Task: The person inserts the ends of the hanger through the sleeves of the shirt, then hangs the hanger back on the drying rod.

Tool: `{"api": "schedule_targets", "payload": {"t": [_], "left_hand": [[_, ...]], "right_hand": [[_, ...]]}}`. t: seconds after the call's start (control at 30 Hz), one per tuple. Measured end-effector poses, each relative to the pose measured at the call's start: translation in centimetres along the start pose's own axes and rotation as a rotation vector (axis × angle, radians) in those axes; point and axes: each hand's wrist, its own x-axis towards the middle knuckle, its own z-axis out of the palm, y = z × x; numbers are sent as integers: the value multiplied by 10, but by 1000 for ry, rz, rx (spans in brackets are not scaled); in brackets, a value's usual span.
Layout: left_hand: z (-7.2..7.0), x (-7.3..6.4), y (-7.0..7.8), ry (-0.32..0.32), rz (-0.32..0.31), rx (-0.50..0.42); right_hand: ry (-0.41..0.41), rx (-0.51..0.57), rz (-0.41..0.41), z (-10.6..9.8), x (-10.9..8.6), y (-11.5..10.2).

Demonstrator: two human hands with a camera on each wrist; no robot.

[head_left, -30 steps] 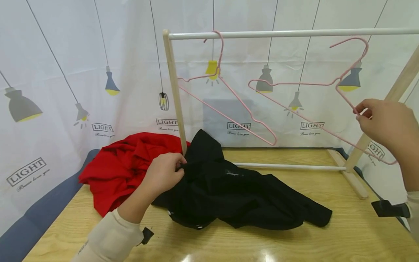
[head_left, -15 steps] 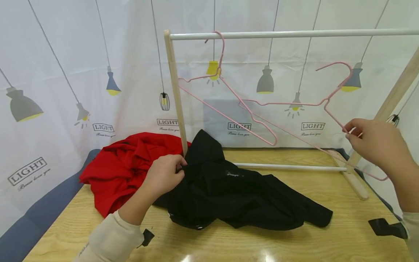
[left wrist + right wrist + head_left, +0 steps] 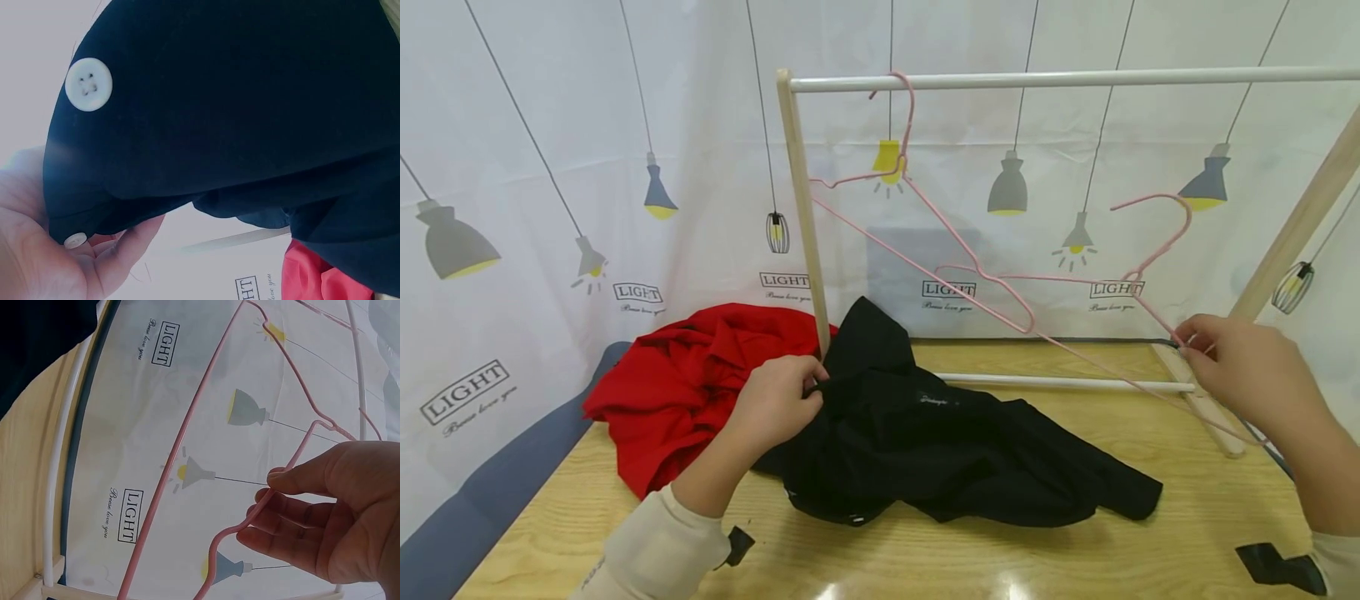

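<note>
A black shirt lies crumpled at the middle of the table, with a small white print on it. My left hand pinches its upper left edge and lifts it a little. White buttons show on the dark cloth in the left wrist view. On the right, my right hand holds a pink wire hanger by its right shoulder, thumb against fingers, as the right wrist view confirms. That hanger is off the rail, tilted, its hook pointing left. Its left end passes behind a second pink hanger.
The second hanger hangs from the white rail of a wooden rack. A red garment lies bunched at the left, behind my left forearm. The rack's lower white bar and right foot stand at the table's back.
My right hand has come down and slightly left, carrying the hanger from near the rail to well below it. My left hand and the shirt have hardly moved.
</note>
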Motion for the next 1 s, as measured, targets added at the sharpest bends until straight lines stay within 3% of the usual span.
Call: {"api": "schedule_targets", "payload": {"t": [0.23, 0.67, 1.0], "left_hand": [[0, -1, 0, 1, -4, -9], [1, -1, -1, 10, -10, -4], [2, -2, 2, 52, -19, -17]], "right_hand": [[13, 24, -44, 10, -14, -5], [-50, 44, -31, 14, -33, -11], [-74, 76, -124, 17, -43, -28]]}}
